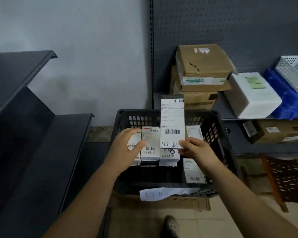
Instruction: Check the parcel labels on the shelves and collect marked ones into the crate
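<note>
Labelled parcel held upright over a black crate (213,134).
Right hand (194,150) pinches the handwritten-marked parcel (172,121) by its lower edge; left hand (127,148), fingers loosely spread, touches boxed parcels (150,145) inside.

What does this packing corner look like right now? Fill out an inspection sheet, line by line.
Surface: black slotted plastic crate resting on a flattened cardboard sheet on the floor.
Job's things: tall labelled parcel with handwritten marking upright over the crate; several labelled white parcels inside.
Clutter: loose white paper slip on the crate's near rim.
Grippers: right hand pinches the tall parcel's bottom; left hand rests open on the parcels.
Cables: nothing seen.
Surroundings: dark metal shelves, brown cardboard boxes, white foam box, blue plastic basket.
</note>
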A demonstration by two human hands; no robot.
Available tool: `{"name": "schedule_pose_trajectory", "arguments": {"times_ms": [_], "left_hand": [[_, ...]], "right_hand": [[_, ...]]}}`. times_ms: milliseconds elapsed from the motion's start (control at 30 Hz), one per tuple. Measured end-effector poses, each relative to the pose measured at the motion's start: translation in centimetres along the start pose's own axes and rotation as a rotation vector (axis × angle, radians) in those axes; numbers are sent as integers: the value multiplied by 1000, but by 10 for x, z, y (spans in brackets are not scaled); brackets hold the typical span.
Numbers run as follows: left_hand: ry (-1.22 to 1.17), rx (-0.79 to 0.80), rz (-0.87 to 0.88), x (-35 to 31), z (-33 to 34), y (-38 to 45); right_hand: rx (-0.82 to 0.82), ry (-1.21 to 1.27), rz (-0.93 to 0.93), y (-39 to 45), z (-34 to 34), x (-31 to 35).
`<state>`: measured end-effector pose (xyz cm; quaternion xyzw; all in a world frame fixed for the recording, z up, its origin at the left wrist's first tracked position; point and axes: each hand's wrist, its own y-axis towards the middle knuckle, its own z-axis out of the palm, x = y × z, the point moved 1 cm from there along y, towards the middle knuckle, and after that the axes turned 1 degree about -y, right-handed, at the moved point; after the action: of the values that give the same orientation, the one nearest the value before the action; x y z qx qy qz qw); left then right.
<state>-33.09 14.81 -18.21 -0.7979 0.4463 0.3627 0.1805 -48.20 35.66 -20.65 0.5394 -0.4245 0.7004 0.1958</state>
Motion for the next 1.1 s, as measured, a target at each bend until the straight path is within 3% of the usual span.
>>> {"name": "schedule_pose_trajectory", "arguments": {"times_ms": [400,667,1100], "left_hand": [[19,-110,-141,95,-4,43],[-4,-105,-146,148,-13,55],[-57,-69,-119,172,-22,48]], "right_hand": [[191,-101,276,96,81,-72],[67,-140,403,129,142,-116],[49,-760,224,135,168,-133]]}}
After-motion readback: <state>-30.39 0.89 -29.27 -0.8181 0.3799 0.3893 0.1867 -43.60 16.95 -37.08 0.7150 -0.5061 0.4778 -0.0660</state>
